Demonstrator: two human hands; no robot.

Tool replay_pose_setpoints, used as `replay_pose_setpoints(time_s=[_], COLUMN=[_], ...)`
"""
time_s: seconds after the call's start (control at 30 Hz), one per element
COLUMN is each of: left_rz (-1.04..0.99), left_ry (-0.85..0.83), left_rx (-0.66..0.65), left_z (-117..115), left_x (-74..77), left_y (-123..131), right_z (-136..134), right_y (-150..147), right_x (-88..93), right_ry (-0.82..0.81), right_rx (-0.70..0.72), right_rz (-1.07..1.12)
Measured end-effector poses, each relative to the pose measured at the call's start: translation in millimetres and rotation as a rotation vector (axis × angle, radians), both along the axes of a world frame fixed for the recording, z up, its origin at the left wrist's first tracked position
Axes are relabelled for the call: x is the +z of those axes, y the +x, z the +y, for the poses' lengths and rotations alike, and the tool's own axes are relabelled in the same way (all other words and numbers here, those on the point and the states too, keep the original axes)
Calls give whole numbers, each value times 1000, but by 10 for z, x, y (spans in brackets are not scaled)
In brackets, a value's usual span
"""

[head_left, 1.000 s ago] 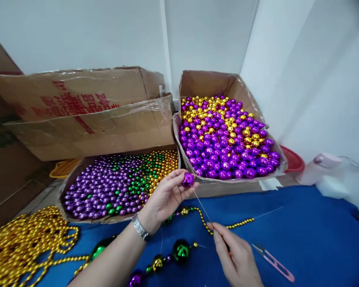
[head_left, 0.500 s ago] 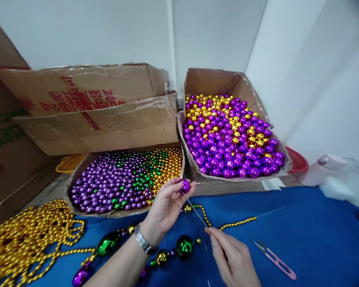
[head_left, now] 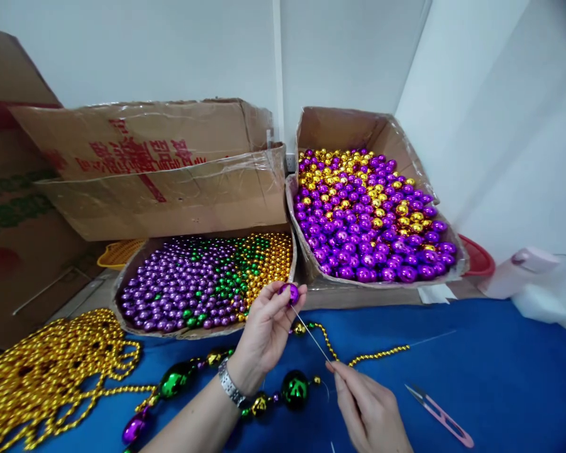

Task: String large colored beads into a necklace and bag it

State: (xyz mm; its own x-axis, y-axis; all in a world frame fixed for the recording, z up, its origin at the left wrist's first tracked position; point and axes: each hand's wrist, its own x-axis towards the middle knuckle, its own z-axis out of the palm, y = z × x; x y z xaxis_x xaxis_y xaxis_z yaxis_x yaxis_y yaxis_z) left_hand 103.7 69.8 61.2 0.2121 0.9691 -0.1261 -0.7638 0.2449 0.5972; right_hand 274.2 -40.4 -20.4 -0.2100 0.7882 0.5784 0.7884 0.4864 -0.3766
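Your L hand (head_left: 264, 327) pinches the purple bead (head_left: 290, 292) w/ fingertips, R hand (head_left: 368, 409) pinches the needle (head_left: 311, 333) at its low end; needle's axis runs toward 10 o'clock, tip touching the bead, so L hand's nearest.

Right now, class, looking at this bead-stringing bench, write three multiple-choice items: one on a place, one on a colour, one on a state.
1. Where do the pink thread snips lie?
A. in a box
B. on the blue cloth, right of the hands
C. on the gold chains

2. What colour is the bead pinched by the left hand?
A. green
B. gold
C. purple

3. How is the needle held?
A. lying loose
B. gripped by the right hand, tip at the bead
C. stuck in cardboard

Answers: B, the snips rest on cloth by the right hand; C, the bead shines purple; B, the right fingers grip its lower end.
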Motion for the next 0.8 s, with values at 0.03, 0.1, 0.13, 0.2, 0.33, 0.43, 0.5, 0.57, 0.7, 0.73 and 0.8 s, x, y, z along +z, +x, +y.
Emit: replay_pose_setpoints(time_s=[0.03, 0.1, 0.13, 0.2, 0.33, 0.43, 0.5, 0.57, 0.7, 0.73, 0.8], left_rz=[7, 23, 35, 75, 170, 174, 194, 275, 774, 974, 1423], left_ry=[15, 50, 68, 112, 154, 133, 152, 223, 503, 593, 756], left_rx=[0, -10, -17, -23, -41, -71, -117, -197, -156, -76, 49], left_z=[-12, -40, -57, -98, -205, -291, -330, -321, -17, 122, 438], left_x=[-9, -32, -46, -85, -207, -300, -320, -285, -133, -112, -130], left_y=[1, 6, 12, 30, 81, 101, 81, 13, -321, -436, -666], right_z=[-1, -1, 0, 4, 18, 32, 45, 57, 70, 70, 67], right_y=[-9, -32, -45, -68, -81, -60, -43, -25, 9, 14, 14], right_x=[2, 11, 17, 23, -5, -48, -68, -71, -31, -20, -4], right_ry=[1, -20, -38, -75, -75, -48, -33, -2, 69, 65, 54], right_rx=[-2, -7, -9, -19, -34, -17, -14, -22, -54, -65, -75], right_rz=[8, 35, 51, 78, 72, 41, 20, 1, 9, 15, 27])
